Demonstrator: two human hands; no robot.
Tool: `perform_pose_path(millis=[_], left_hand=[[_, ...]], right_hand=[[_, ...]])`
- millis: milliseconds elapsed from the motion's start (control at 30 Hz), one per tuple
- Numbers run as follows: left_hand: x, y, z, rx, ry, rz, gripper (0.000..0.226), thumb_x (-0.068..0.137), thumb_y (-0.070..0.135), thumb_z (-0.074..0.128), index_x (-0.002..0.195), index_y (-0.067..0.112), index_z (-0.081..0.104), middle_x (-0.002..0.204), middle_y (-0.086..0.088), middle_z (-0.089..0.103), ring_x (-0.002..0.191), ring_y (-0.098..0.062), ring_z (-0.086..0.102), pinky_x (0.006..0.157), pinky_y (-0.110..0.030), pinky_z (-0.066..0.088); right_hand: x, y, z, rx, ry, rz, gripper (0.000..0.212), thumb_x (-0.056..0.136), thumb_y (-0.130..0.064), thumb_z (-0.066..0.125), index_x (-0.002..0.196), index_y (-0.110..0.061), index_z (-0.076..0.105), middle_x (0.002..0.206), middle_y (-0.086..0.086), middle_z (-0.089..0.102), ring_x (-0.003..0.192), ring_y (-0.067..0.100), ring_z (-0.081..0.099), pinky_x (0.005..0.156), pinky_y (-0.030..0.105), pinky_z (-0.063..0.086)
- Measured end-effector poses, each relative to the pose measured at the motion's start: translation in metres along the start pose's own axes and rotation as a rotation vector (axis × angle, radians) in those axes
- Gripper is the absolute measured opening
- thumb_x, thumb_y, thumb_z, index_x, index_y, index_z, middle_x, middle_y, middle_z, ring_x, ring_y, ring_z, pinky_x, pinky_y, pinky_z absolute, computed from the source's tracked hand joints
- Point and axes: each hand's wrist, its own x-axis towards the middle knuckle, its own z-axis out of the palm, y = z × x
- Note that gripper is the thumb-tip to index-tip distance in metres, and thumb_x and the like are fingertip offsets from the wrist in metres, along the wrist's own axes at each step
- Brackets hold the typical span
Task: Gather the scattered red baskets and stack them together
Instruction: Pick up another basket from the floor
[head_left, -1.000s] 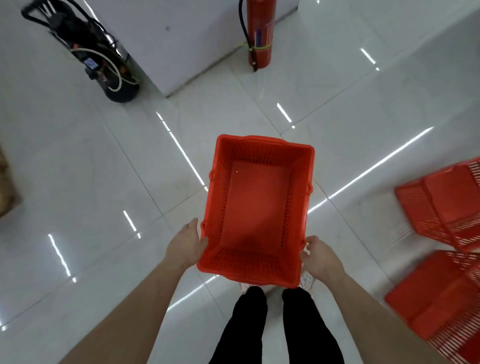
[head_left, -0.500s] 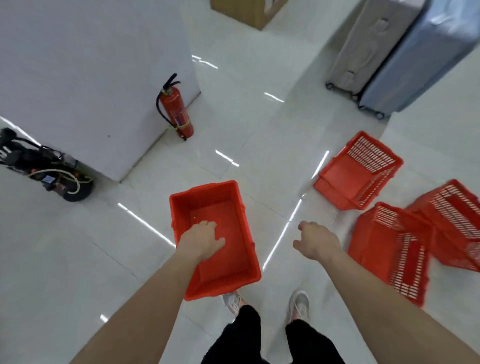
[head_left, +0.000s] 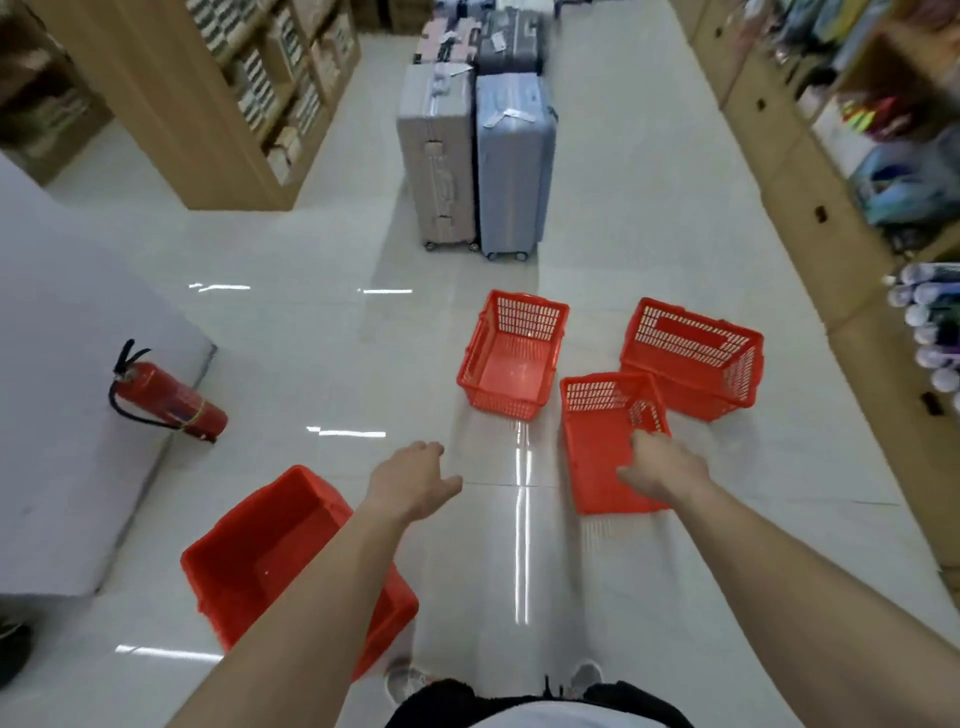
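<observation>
Red basket (head_left: 597, 467) sits on the floor (head_left: 311, 364) under the right hand (head_left: 662, 465), which is spread open, not gripping; left hand (head_left: 413, 486) loose, empty.

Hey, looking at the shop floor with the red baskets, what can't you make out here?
Head view only:
1. Whether the right hand grips the rim of the nearest basket: the hand covers it.
2. The near corner of the solid basket: hidden behind the left forearm.
3. Goods on the right shelves: blurred.
4. The shoes: partly hidden by the person's own body.
</observation>
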Motion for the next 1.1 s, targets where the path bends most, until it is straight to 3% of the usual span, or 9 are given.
perform_pose_path(millis=[267,433,500,667,800,967,1100], left_hand=[[0.04,0.197,0.007,0.089,0.005,0.213,0.068,0.08,0.063,0.054,0.139,0.028,0.049,0.138,0.003,0.056,0.119,-0.02,0.057,0.091,-0.04,0.05],[0.079,0.293,0.003,0.049,-0.039,0.332,0.055,0.071,0.075,0.042,0.108,0.037,0.057,0.101,0.012,0.062,0.086,-0.012,0.061,0.073,-0.033,0.052],[0.103,0.32,0.001,0.103,-0.055,0.368,0.041,0.075,0.071,0.046,0.098,0.037,0.053,0.095,0.011,0.06,0.08,-0.01,0.06,0.073,-0.035,0.055],[0.178,0.38,-0.006,0.201,-0.089,0.448,0.041,0.084,0.061,0.053,0.111,0.03,0.057,0.099,0.007,0.062,0.086,-0.015,0.063,0.076,-0.039,0.058],[0.238,0.422,-0.013,0.211,-0.08,0.481,0.043,0.083,0.058,0.05,0.11,0.025,0.057,0.096,0.003,0.061,0.083,-0.019,0.061,0.074,-0.04,0.057],[0.316,0.463,-0.025,0.193,-0.121,0.481,0.058,0.086,0.057,0.052,0.131,0.021,0.052,0.124,-0.005,0.061,0.106,-0.026,0.062,0.085,-0.042,0.053],[0.371,0.479,-0.03,0.181,-0.117,0.427,0.066,0.086,0.061,0.052,0.137,0.019,0.048,0.132,-0.005,0.058,0.112,-0.026,0.06,0.087,-0.043,0.053]], right_hand=[[-0.005,0.192,-0.032,0.207,0.013,0.215,0.057,0.08,-0.047,0.059,0.129,-0.018,0.054,0.132,0.008,0.058,0.12,0.032,0.057,0.094,0.041,0.049],[0.012,0.268,-0.048,0.297,0.037,0.323,0.057,0.082,-0.044,0.061,0.131,-0.017,0.052,0.134,0.007,0.056,0.122,0.031,0.055,0.092,0.04,0.048],[0.026,0.287,-0.054,0.319,0.039,0.349,0.058,0.082,-0.043,0.061,0.133,-0.018,0.051,0.135,0.007,0.055,0.123,0.031,0.054,0.093,0.04,0.048],[0.077,0.328,-0.071,0.349,0.027,0.387,0.06,0.084,-0.045,0.06,0.136,-0.016,0.049,0.136,0.008,0.053,0.123,0.031,0.053,0.094,0.04,0.049],[0.123,0.361,-0.091,0.357,0.007,0.435,0.06,0.086,-0.045,0.059,0.138,-0.016,0.048,0.138,0.009,0.051,0.123,0.031,0.052,0.095,0.041,0.048],[0.187,0.391,-0.121,0.394,-0.006,0.48,0.058,0.088,-0.043,0.058,0.138,-0.015,0.047,0.137,0.008,0.051,0.12,0.03,0.053,0.091,0.041,0.049],[0.241,0.404,-0.138,0.418,-0.01,0.461,0.061,0.088,-0.043,0.058,0.141,-0.016,0.045,0.14,0.008,0.05,0.123,0.03,0.053,0.093,0.042,0.049]])
